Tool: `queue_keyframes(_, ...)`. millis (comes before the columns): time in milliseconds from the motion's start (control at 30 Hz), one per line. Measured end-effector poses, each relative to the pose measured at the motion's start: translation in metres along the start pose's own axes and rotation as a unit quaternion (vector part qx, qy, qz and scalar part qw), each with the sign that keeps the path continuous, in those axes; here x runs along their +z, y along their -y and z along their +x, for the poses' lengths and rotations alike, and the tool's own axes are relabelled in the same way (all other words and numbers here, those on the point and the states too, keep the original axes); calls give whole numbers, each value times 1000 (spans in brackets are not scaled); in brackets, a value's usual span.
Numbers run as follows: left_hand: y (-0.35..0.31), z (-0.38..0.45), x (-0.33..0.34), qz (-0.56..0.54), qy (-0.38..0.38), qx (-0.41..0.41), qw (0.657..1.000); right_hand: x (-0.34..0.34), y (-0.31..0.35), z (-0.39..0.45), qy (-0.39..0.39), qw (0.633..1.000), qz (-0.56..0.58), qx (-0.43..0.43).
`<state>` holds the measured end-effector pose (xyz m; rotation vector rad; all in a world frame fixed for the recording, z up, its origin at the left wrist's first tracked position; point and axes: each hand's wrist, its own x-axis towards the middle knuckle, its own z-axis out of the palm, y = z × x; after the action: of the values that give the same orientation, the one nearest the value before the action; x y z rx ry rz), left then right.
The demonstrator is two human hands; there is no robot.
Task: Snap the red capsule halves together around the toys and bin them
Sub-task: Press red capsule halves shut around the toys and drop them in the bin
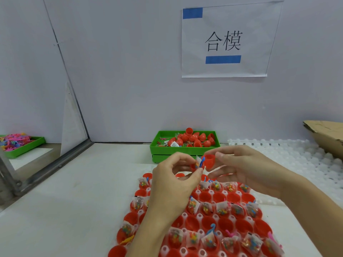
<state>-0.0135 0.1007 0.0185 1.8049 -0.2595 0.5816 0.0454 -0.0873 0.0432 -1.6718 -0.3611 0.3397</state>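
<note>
the filled half [195, 166] sits in the left hand [174, 179], pinched between thumb and fingers just above the far end of the grid [202, 217], with a white packet [199, 161] and a blue toy [202, 161] sticking out of its mouth. the empty half [209, 160] is gripped by the right hand [246, 169] and held touching or just beside the filled one, mouth turned toward it; whether the rims have met i cannot tell. the likeliest fault is the packet's edge or the toy getting caught between the rims, so the halves would not click shut or would pop apart later. a tilted approach could also seat one side only. a hard squeeze on such smooth shells might flip a half out of the fingers and down onto the grid, knocking packets loose from the red cups there. beyond the grid, against the wall, the bin [185, 145] holds red capsules; a badly closed one dropped there may well split open. far left of the grid, a second green tray [35, 143] holds pink toys.
</note>
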Motion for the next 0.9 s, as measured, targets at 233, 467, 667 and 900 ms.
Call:
queue_keyframes(233, 1, 0, 0, -19, -1, -8, 1000, 1, -4, 0, -14, 998, 2, -69)
queue_keyframes(467, 4, 2, -4, -64, 22, -40, 997, -8, 4, -5, -7, 990, -71, -125)
queue_keyframes(667, 6, 2, -3, -98, 33, -68, 992, -9, 8, -10, -10, 985, -108, -137)
queue_keyframes(900, 5, 2, -2, -89, 21, -45, 995, -2, 13, -13, -29, 982, -108, -154)
